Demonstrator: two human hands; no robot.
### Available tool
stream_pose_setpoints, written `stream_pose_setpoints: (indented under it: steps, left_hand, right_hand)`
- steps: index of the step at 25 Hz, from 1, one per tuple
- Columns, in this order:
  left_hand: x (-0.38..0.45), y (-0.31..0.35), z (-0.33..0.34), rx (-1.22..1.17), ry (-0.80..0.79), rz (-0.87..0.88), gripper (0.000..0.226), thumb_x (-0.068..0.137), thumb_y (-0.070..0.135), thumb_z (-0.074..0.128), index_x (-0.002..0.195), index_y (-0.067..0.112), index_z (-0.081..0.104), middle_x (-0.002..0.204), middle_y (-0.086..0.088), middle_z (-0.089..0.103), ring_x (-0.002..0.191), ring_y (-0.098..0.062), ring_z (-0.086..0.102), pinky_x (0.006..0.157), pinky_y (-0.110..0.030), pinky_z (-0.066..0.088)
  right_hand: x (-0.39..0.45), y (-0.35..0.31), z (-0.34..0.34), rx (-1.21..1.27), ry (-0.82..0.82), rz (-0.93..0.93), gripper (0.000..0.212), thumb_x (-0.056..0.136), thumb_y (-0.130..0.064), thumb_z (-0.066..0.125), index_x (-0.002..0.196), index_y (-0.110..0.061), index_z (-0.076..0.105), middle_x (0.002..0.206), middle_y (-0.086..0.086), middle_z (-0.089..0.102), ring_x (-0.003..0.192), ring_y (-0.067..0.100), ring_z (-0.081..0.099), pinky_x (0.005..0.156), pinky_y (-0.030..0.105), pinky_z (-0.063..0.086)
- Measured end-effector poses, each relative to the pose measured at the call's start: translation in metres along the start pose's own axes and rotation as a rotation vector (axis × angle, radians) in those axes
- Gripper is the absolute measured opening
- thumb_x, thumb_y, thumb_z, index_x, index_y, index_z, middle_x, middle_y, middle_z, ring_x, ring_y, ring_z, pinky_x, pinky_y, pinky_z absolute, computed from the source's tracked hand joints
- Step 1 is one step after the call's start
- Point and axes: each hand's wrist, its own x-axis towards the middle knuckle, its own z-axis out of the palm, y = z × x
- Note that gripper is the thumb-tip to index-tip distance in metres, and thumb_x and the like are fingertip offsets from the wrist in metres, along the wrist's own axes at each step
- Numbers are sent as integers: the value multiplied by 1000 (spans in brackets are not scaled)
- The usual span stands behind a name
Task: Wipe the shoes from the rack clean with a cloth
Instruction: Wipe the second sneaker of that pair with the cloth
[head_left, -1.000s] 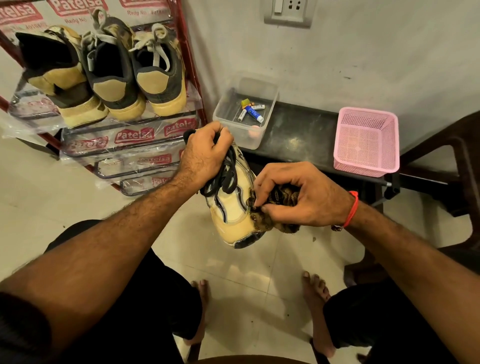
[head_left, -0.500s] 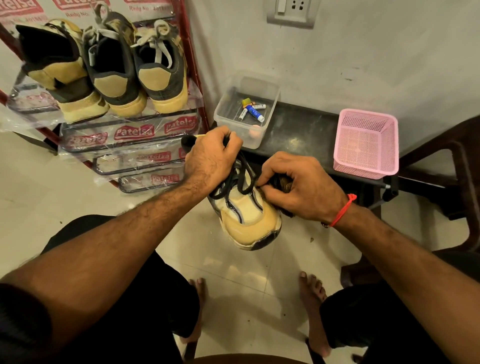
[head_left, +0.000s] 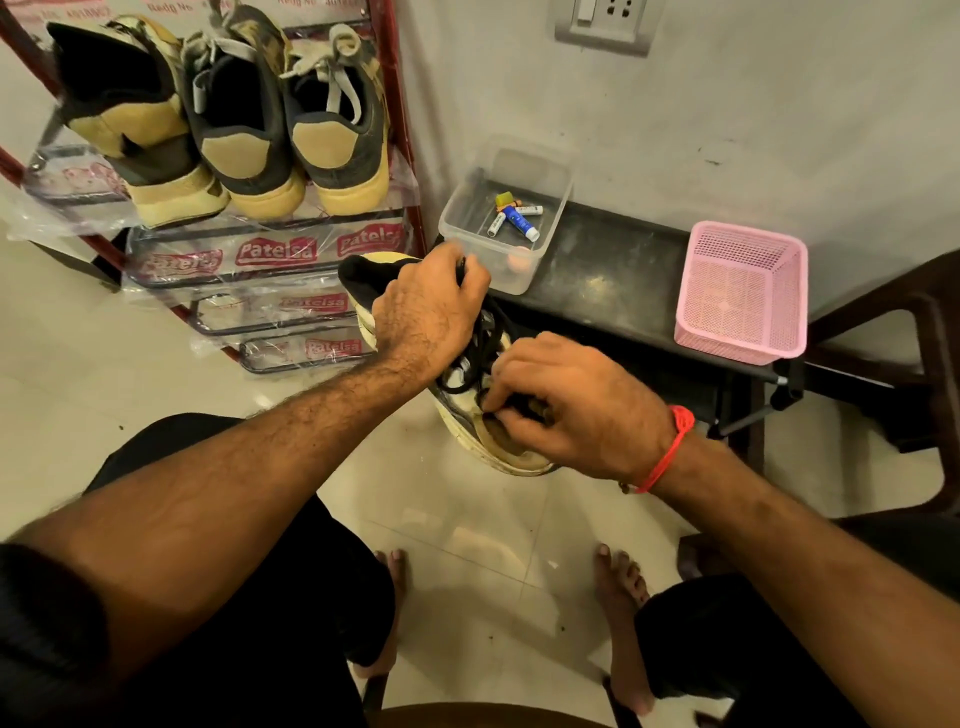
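Observation:
A cream sneaker with black laces (head_left: 470, 423) hangs in the air over the floor, toe toward me. My left hand (head_left: 423, 312) grips it from above around the collar and laces. My right hand (head_left: 569, 402) is closed on a dark brownish cloth (head_left: 524, 408), pressed onto the toe area just below the laces; the cloth is mostly hidden under the fingers. Three more tan-and-dark sneakers (head_left: 254, 119) stand heel-out on the top shelf of the red shoe rack (head_left: 402, 124) at the upper left.
A low black bench (head_left: 618, 275) along the wall carries a clear plastic tub (head_left: 550, 228) with small tubes and a pink mesh basket (head_left: 740, 291). A dark chair (head_left: 919, 332) stands at the right. My bare feet rest on the tiled floor below.
The cloth hand slid from the shoe's right side up onto the toe by the laces. The shoe turned more level, its heel swinging left toward the rack.

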Motion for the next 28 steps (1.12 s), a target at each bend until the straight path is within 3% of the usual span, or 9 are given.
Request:
stream_pose_setpoints:
  steps: [2,4,7,11,15,18,22,25,28]
  left_hand:
    - [-1,1,1,-8,-23,17,33,104,44,39,89,18,55,76,2,61,78,-26,63,74,-44,53]
    - [2,-1,-1,-30,-36,14,31,106,44,38,90,21,52,74,6,57,80,-25,62,75,-41,51]
    - [15,-6,-6,-166,-164,-50,33,103,54,44,93,24,51,82,6,56,90,-26,63,75,-38,49]
    - [13,-2,-6,-286,-365,-119,54,91,59,65,124,19,50,98,9,57,102,-16,61,87,-39,56]
    - [15,-7,4,-268,-281,-186,47,96,53,61,121,15,48,110,-5,62,102,-25,65,87,-49,59]
    - [14,-7,12,-453,-245,-372,38,101,40,58,120,8,47,110,-8,61,99,-21,64,86,-41,58]
    - [7,0,15,-698,-248,-512,20,104,23,57,116,10,47,101,-4,59,88,-13,60,62,-19,48]
    - [5,-2,17,-714,-211,-500,28,104,25,57,122,7,46,106,-4,59,97,-16,61,72,-24,53]
    - [6,3,19,-780,-157,-549,28,104,22,56,125,5,45,114,-8,60,103,-19,63,76,-27,57]
  right_hand:
    - [2,15,5,-88,-26,49,10,83,-18,62,90,-16,69,94,2,65,88,24,60,83,37,51]
    - [1,46,-4,-153,64,252,9,83,-18,62,90,-17,68,93,4,65,91,29,62,84,43,51]
    - [-10,64,-18,-154,225,412,8,86,-15,69,95,-16,69,97,4,65,94,24,62,85,39,50]
    - [-9,52,-31,-230,489,403,15,89,-13,66,103,-11,68,105,10,63,97,29,60,85,36,48]
    - [-8,42,-30,-383,566,296,25,92,-15,64,115,-7,68,110,14,63,97,36,59,87,38,46]
    - [-3,29,-8,-471,529,185,22,96,-16,61,114,-6,70,108,14,65,92,36,59,82,45,51]
    - [-3,48,-6,-510,499,175,19,96,-15,60,110,-5,71,108,14,65,92,36,58,81,43,49]
    - [-9,72,-31,-404,606,354,19,95,-14,59,107,-5,70,108,17,63,94,39,59,88,39,41]
    - [-2,32,11,-419,513,192,17,94,-12,63,107,-5,70,107,15,64,90,36,59,82,40,47]
